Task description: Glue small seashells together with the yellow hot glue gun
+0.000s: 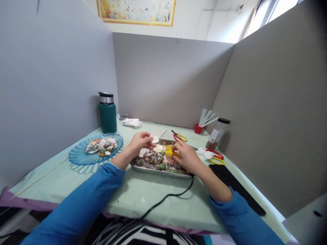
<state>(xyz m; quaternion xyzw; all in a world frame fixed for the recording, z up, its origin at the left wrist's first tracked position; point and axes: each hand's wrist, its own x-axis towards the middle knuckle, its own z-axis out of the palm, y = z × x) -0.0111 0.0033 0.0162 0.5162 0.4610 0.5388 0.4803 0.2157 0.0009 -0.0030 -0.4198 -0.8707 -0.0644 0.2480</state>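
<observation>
My left hand (139,142) pinches a white flat shell (154,137) above a metal tray (153,169) filled with several mixed shells. My right hand (186,157) is closed round a yellow corded tool (169,151) whose tip points left toward the white shell. The tool's black cord (168,196) runs from under my right hand across the table toward me. Both hands hover over the tray, a little apart.
A blue glass plate (84,157) with shells lies at the left, a teal flask (107,113) behind it. Red-and-yellow scissors (180,136) lie behind the tray, another pair (216,157) at the right, near a jar (217,133) and red cup (198,128). Grey partitions enclose the table.
</observation>
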